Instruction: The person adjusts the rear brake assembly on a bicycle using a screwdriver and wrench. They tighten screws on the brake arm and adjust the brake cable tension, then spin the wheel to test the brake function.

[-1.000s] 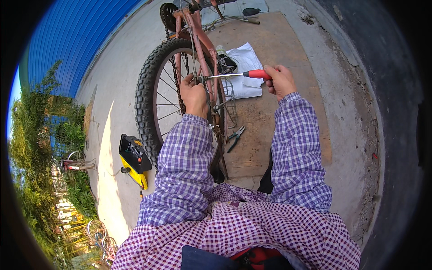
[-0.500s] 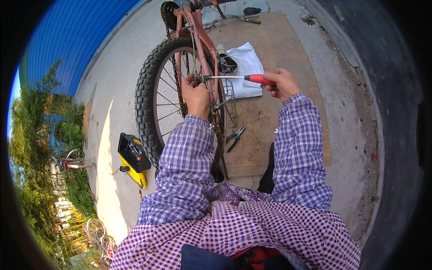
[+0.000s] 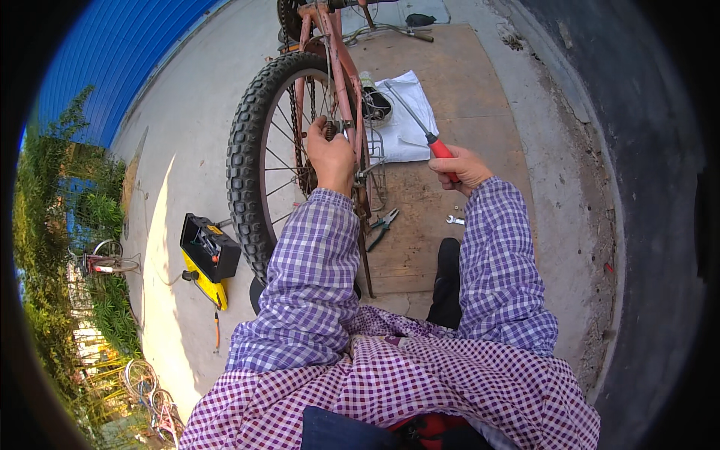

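Note:
A pink-framed bicycle stands in front of me, its knobby rear wheel (image 3: 251, 150) at centre left. My left hand (image 3: 331, 155) grips the pink frame (image 3: 346, 90) beside the wheel's hub. In my right hand (image 3: 463, 165) I hold a red-handled screwdriver (image 3: 418, 124), its metal shaft pointing up and left, away from the wheel and over a white cloth (image 3: 409, 112). Both forearms wear purple checked sleeves.
Pliers (image 3: 382, 225) and a small spanner (image 3: 455, 220) lie on a wooden board (image 3: 465, 97) under the bike. A yellow and black tool case (image 3: 208, 255) sits open on the concrete at left. A blue wall runs along the upper left, greenery and parked bicycles beside it.
My right hand has drawn the screwdriver back from the wheel's hub and swung its tip upward and away. My left hand has stayed on the frame.

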The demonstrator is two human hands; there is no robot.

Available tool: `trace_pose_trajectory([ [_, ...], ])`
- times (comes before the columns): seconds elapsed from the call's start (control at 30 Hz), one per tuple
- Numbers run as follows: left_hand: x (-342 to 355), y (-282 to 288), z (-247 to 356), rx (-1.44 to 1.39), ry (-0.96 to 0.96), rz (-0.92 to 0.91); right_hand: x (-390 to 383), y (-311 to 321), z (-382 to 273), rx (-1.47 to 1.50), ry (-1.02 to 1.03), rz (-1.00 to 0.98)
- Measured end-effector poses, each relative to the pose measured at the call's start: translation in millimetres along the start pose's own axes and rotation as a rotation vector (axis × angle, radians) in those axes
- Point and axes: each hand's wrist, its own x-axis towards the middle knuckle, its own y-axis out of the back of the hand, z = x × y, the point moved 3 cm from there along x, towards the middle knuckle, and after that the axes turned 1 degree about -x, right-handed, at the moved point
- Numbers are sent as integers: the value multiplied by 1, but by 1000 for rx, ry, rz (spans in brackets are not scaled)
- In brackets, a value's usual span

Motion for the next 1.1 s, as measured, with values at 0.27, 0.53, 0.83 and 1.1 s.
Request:
trace_pose_trajectory([
  [0.27,46,20,68,-78,-79,-6,108,-126,-62,489,222,-1],
  [0.53,99,-19,56,-143,27,-31,174,-129,-91,826,124,-112],
  [0.83,116,-35,1,106,19,-70,215,-114,-60,907,168,-140],
  [1.1,39,-28,13,-9,32,-72,163,-104,-32,921,146,-210],
])
